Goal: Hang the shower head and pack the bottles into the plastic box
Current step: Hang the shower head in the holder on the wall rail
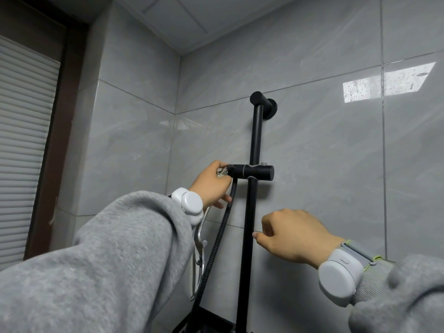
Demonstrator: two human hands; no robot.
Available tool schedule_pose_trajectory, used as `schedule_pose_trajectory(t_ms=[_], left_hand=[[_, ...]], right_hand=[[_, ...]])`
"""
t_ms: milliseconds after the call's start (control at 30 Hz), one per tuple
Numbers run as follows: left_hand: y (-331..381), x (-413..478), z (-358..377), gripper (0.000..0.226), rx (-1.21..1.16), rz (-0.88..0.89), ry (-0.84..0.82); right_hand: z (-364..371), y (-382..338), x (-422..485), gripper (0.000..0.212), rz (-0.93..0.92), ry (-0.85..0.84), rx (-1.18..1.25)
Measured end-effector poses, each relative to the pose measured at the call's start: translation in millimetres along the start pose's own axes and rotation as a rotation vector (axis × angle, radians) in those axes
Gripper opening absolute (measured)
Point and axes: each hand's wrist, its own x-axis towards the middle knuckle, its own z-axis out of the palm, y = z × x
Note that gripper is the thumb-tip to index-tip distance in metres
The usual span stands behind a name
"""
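Landmark = black vertical slide rail [255, 140]. My left hand [211, 183] pinches the chrome hose nut at the black clamp-style holder [252, 172], left of rail. Black ribbed hose [217, 239] drops alongside rail. Right hand [290, 236], right of rail, loosely curled, holding nothing. Shower head itself mostly hidden behind left sleeve. Bottles, box: not visible. No readable txt.

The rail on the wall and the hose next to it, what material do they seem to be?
The rail looks like metal with a matte black coat: smooth, only faint shine. The hose looks like ribbed metal, dark with silver rings, though it could be plastic.
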Motion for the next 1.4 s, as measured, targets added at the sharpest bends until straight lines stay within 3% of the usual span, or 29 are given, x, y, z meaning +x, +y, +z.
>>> schedule_pose_trajectory(t_ms=[367, 833, 1100, 1233, 1400], left_hand=[[2.9, -5.9, 2.0, 0.045, 0.259, 0.051, 0.023], [0.8, -3.9, 7.5, 0.054, 0.341, 0.096, 0.068], [0.9, -1.4, 7.2, 0.070, 0.371, 0.104, 0.091], [0.5, -5.4, 3.5, 0.069, 0.570, 0.197, 0.184], [-4.9, -14.9, -4.4, 0.068, 0.910, 0.398, 0.264]], right_hand=[[-4.3, -3.0, 4.4, 0.039, 0.007, 0.005, 0.013], [-12.8, 1.1, -2.0, 0.038, 0.024, -0.007, 0.012], [-17.2, 5.5, -8.2, 0.037, 0.039, -0.005, 0.008], [-13.6, 4.5, -3.1, 0.040, 0.020, 0.107, 0.021], [-11.9, -2.3, 4.4, 0.070, 0.009, 0.261, 0.062]])
